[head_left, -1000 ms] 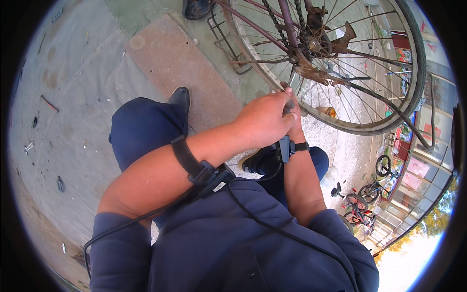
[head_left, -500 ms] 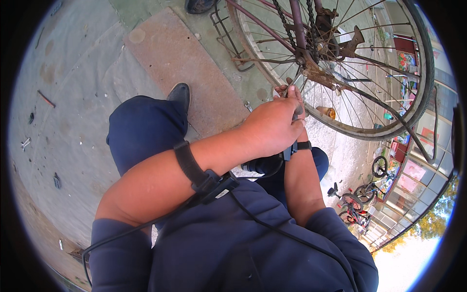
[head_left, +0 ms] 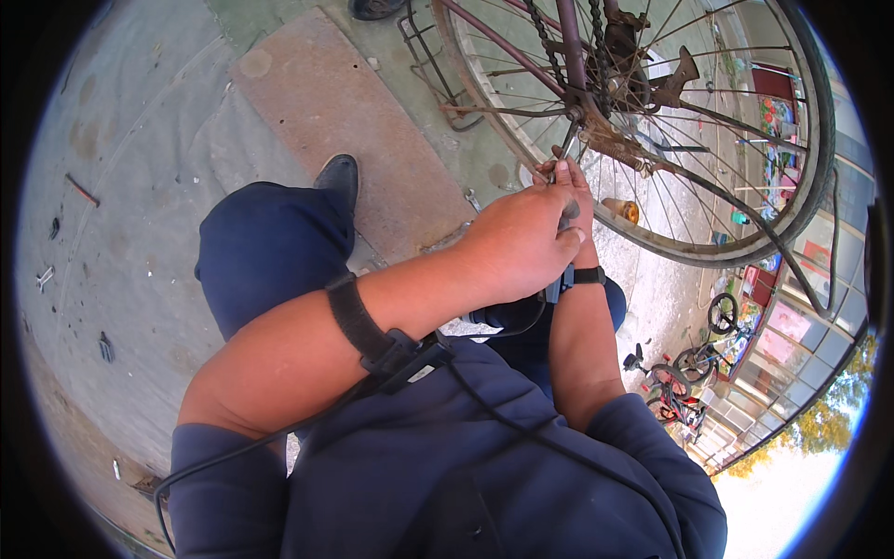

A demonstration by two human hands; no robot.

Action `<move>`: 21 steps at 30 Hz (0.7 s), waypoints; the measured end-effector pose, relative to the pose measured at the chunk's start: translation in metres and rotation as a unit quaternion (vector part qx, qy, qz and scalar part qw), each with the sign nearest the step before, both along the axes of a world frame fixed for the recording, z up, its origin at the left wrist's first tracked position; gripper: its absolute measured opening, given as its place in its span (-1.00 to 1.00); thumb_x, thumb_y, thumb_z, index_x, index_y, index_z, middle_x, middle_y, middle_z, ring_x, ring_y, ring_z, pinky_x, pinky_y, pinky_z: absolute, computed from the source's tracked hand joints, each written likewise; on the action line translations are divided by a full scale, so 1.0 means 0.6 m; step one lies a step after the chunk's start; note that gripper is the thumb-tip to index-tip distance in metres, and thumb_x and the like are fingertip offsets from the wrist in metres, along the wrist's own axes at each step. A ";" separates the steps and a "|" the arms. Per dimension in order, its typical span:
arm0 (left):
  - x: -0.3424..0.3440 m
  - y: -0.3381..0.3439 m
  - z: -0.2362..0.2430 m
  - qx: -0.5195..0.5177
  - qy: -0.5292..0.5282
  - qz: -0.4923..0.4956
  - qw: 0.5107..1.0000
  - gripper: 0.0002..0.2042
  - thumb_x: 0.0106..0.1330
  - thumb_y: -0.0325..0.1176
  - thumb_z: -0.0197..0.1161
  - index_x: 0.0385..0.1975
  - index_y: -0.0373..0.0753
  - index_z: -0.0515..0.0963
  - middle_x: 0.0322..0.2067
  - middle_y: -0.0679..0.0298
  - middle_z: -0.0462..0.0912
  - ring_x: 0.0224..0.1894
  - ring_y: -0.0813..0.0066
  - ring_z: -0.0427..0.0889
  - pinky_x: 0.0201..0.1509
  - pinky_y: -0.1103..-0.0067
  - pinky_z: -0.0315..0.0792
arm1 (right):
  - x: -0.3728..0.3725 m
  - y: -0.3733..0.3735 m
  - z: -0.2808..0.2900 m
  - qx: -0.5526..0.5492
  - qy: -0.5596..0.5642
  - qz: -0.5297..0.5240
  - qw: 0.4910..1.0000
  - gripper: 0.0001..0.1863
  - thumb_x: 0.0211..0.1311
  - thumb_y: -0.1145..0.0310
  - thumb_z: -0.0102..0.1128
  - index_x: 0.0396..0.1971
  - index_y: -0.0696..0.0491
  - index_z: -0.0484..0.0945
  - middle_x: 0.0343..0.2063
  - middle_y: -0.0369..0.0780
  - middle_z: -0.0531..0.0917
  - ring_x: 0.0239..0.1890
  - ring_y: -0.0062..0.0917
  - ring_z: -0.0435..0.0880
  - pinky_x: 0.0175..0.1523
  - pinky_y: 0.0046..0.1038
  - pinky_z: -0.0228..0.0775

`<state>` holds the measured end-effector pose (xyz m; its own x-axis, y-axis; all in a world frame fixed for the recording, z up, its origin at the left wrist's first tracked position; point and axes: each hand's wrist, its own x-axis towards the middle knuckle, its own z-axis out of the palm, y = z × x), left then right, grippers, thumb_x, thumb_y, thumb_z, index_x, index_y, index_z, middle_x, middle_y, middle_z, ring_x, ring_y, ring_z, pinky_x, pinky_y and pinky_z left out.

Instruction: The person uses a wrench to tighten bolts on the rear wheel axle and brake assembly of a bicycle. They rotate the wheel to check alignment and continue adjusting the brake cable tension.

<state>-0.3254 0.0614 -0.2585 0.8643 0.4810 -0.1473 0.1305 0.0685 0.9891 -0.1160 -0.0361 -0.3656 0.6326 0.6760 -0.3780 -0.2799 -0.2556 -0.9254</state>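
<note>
A bicycle's rear wheel (head_left: 652,244) stands before me at the upper right, with its rusty hub and chain (head_left: 596,47). My right hand (head_left: 581,194) is closed just below the axle. Its fingertips pinch a slim shiny metal tool (head_left: 570,142), whose upper end reaches toward the axle end; its exact kind is unclear. My left hand (head_left: 526,240) is closed and lies across in front of the right one. A dark bit shows between its thumb and fingers, but what it grips is mostly hidden.
A flat brownish board (head_left: 345,130) lies on the floor by my shoe (head_left: 339,182). A wire rack (head_left: 430,61) is left of the wheel. A wrench (head_left: 45,278) and a reddish rod (head_left: 82,190) lie at the far left. Parked bicycles (head_left: 684,382) stand at the right.
The view has shifted slightly. Both hands stay at the axle, with the metal tool at nearly the same angle.
</note>
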 end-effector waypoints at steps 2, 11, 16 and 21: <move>0.000 -0.002 -0.003 -0.005 0.001 0.002 1.000 -0.70 0.23 -0.31 0.20 -0.15 -0.41 0.50 -0.29 -0.12 0.63 -0.19 -0.06 0.64 -0.07 0.22 0.49 | 0.003 -0.004 -0.002 0.001 -0.008 -0.007 1.000 -0.65 0.41 0.29 0.14 0.07 0.17 0.51 -0.26 -0.21 0.64 -0.21 -0.56 0.63 -0.12 -0.53 0.59; 0.004 -0.006 -0.018 0.005 -0.002 0.015 1.000 -0.67 0.25 -0.31 0.21 -0.11 -0.44 0.49 -0.30 -0.13 0.64 -0.22 -0.02 0.66 -0.10 0.30 0.51 | 0.001 -0.005 -0.013 0.001 -0.060 -0.065 0.996 -0.68 0.39 0.37 0.16 0.05 0.20 0.52 -0.28 -0.20 0.64 -0.26 -0.60 0.63 -0.15 -0.56 0.57; 0.004 -0.005 -0.020 0.000 0.004 0.015 1.000 -0.67 0.24 -0.31 0.21 -0.15 -0.47 0.49 -0.30 -0.13 0.65 -0.22 -0.01 0.67 -0.10 0.30 0.51 | -0.006 -0.005 -0.013 -0.032 -0.159 -0.081 0.983 -0.65 0.38 0.38 0.17 0.06 0.25 0.50 -0.28 -0.21 0.64 -0.28 -0.62 0.62 -0.18 -0.59 0.58; 0.004 -0.003 -0.019 0.008 0.010 0.007 1.000 -0.67 0.23 -0.30 0.21 -0.17 -0.48 0.49 -0.31 -0.13 0.65 -0.22 -0.01 0.67 -0.10 0.30 0.51 | -0.005 -0.009 -0.017 -0.026 -0.172 -0.107 0.979 -0.64 0.37 0.39 0.18 0.06 0.29 0.49 -0.27 -0.19 0.65 -0.28 -0.62 0.62 -0.18 -0.57 0.60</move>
